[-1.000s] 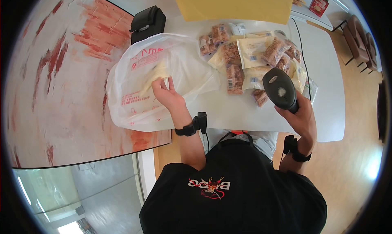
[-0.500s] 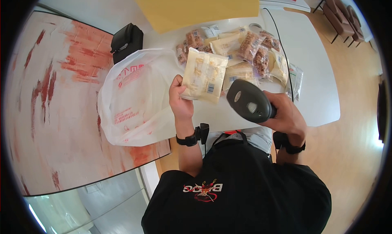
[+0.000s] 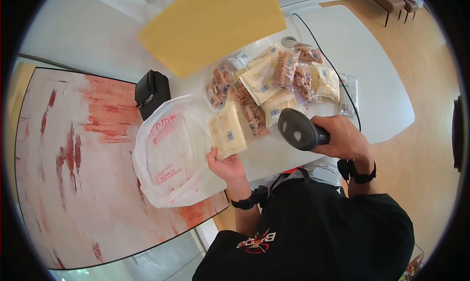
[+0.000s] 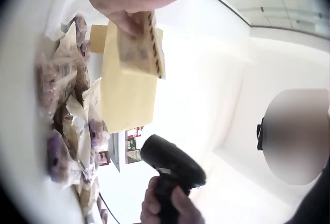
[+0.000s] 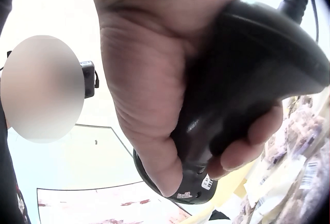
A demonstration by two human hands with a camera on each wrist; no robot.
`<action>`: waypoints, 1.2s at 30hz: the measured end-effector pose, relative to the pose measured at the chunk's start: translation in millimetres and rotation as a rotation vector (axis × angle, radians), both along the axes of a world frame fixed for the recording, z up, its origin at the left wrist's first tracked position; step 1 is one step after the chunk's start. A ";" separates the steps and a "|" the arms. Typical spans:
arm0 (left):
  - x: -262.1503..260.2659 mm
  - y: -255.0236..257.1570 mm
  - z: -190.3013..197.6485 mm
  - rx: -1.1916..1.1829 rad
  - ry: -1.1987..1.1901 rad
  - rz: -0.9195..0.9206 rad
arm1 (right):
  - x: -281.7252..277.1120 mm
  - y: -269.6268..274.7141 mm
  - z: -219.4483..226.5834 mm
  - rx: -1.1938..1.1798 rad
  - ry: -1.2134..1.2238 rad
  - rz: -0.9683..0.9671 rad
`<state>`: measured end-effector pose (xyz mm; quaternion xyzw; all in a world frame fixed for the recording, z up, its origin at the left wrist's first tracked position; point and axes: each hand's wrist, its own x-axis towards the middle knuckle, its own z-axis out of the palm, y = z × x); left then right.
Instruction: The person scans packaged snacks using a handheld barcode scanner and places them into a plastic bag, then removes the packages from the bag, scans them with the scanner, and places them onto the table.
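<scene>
A flat cream-coloured food packet (image 3: 228,129) with a barcode label is pinched by its near edge in my left hand (image 3: 229,169). Its barcode faces up toward the head camera. In the left wrist view the packet (image 4: 136,53) hangs below the thumb. My right hand (image 3: 345,138) grips a black barcode scanner (image 3: 297,129) by the handle, its rounded head pointing left toward the packet, with a gap between them. The right wrist view has fingers wrapped round the scanner handle (image 5: 232,84). To the left of the packet lies an open white plastic bag (image 3: 152,190) with red print.
Behind both hands spreads a pile of cream packets (image 3: 259,80) and brown snack packets (image 3: 285,68). A black box-like device (image 3: 152,92) stands behind the bag. A cable (image 3: 338,75) crosses the white table (image 3: 377,90) on the right; a yellow board (image 3: 210,28) stands at the back.
My left hand has moved from over the plastic bag to the right, raised the packet near the scanner, then drawn slightly away from it. The scanner stays gripped; the head view has turned.
</scene>
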<state>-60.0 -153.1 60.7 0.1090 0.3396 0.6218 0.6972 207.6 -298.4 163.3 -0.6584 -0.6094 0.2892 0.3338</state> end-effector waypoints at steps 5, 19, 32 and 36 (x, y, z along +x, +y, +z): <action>-6.7 -1.2 -11.5 0.057 0.104 0.160 | 7.1 -3.1 -7.4 -0.065 -0.011 -0.077; 47.0 74.8 -11.1 0.119 0.427 -0.269 | 16.0 -14.9 -12.4 -0.067 -0.011 -0.112; 56.0 62.6 -4.7 0.529 1.280 -0.558 | 14.2 -11.0 -19.1 -0.032 0.024 -0.160; 53.7 48.4 4.4 0.483 1.022 -0.373 | 16.2 -13.8 -20.4 -0.047 0.046 -0.191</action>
